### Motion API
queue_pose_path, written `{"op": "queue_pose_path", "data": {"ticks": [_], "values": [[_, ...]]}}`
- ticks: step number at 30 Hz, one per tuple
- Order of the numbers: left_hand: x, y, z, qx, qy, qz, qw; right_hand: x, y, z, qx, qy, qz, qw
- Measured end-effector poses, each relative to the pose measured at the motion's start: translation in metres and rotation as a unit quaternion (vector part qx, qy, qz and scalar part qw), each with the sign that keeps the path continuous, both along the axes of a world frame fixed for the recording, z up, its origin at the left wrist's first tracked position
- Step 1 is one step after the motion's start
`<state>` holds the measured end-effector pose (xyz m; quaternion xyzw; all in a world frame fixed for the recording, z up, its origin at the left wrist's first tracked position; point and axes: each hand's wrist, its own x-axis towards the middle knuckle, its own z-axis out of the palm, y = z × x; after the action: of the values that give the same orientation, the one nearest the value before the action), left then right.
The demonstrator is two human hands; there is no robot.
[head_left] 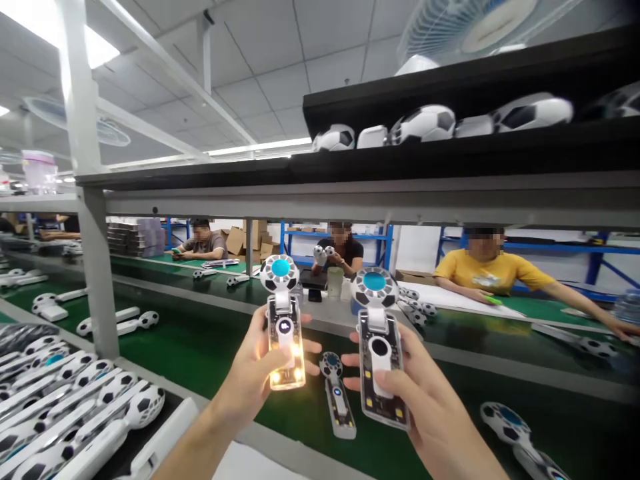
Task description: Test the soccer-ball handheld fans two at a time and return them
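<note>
My left hand [253, 360] grips a football-patterned handheld fan [285, 325] upright, its thumb on the front of the clear handle. The lower handle glows yellow and a small round display is lit. In my right hand [425, 387] is a matching handheld fan [379, 343], also upright; its round display is dark and its handle lights look unlit. Both fans have a blue disc in the middle of the head. Between and below my hands, another such fan [339, 400] lies on the green belt [210, 367] with its display lit.
Rows of football-patterned fans [80, 417] fill a tray at the lower left. Another fan [520, 433] lies at the lower right. A shelf beam [350, 200] crosses overhead, with a post [97, 267] to the left. Several co-workers sit across the line, one in a yellow shirt [493, 273].
</note>
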<state>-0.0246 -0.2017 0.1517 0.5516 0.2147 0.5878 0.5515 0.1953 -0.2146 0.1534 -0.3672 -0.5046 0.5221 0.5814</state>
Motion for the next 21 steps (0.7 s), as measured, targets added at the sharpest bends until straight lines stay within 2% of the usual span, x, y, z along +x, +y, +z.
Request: {"op": "queue_pose_path", "data": {"ticks": [4,9,13,16,21], "values": [[0.0,-0.008,-0.005,0.009,-0.008,-0.047,0.999,-0.015,-0.009,0.002,0.009,-0.005,-0.013,1.0],[0.005,-0.012,-0.006,-0.006,-0.027,-0.12,0.992,-0.021,-0.011,-0.001,0.026,-0.015,0.01,1.0],[0.003,-0.01,-0.005,-0.022,-0.063,-0.123,0.99,-0.026,-0.009,-0.004,0.045,-0.022,-0.001,0.999],[0.0,-0.006,-0.005,0.0,-0.08,-0.119,0.99,-0.031,-0.01,-0.003,0.049,-0.017,0.0,0.999],[-0.004,-0.006,-0.002,0.007,-0.072,-0.141,0.987,-0.038,-0.013,-0.005,0.043,-0.011,0.022,0.999]]}}
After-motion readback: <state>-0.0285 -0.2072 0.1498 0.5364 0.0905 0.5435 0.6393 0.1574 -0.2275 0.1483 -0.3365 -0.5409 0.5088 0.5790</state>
